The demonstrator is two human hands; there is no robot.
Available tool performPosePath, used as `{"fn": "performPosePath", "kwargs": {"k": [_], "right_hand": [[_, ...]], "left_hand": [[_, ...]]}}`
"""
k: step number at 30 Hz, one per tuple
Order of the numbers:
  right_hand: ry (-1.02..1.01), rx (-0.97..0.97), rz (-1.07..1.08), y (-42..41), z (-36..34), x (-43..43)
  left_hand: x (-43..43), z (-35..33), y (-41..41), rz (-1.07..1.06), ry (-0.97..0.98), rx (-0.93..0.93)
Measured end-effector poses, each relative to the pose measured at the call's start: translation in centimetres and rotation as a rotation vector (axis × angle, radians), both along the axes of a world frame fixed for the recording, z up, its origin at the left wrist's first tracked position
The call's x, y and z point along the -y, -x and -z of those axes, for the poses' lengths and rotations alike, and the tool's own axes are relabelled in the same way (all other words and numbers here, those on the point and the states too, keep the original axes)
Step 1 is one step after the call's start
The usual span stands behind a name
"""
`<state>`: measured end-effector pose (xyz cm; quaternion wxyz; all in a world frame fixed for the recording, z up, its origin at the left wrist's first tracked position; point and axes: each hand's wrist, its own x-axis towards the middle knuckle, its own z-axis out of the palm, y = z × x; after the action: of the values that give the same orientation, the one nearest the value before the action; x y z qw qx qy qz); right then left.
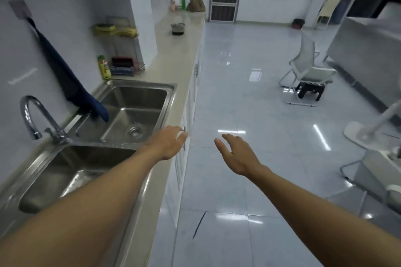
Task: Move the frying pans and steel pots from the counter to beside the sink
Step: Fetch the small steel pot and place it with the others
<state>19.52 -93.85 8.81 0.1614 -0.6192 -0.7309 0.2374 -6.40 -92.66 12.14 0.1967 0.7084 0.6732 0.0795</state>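
A double steel sink (138,84) is set into the beige counter (173,56) on my left. Far along that counter stands a small dark pot with a glass lid (178,26), blurred. No frying pan shows in this view. My left hand (169,143) reaches forward over the counter's front edge next to the far basin, fingers loosely apart and holding nothing. My right hand (236,151) is stretched out over the tiled floor, fingers spread, empty.
A chrome tap (32,119) and a hanging dark blue cloth (71,80) stand at the sink's back. A wire rack (121,50) with sponges and a green bottle (104,67) sit beyond the sink. A white chair (308,71) and a steel table (368,45) occupy the right.
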Motion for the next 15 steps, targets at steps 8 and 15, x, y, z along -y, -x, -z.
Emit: {"fn": "performPosePath", "kwargs": {"k": [8,15], "right_hand": [[0.009,-0.076,0.037,-2.1,0.1,-11.5],[-0.015,-0.102,0.017,-5.5,0.7,-25.0]], "left_hand": [[-11.3,0.4,-1.5,0.021,-0.001,0.013],[-24.1,0.1,-4.6,-0.012,-0.018,0.010]]}}
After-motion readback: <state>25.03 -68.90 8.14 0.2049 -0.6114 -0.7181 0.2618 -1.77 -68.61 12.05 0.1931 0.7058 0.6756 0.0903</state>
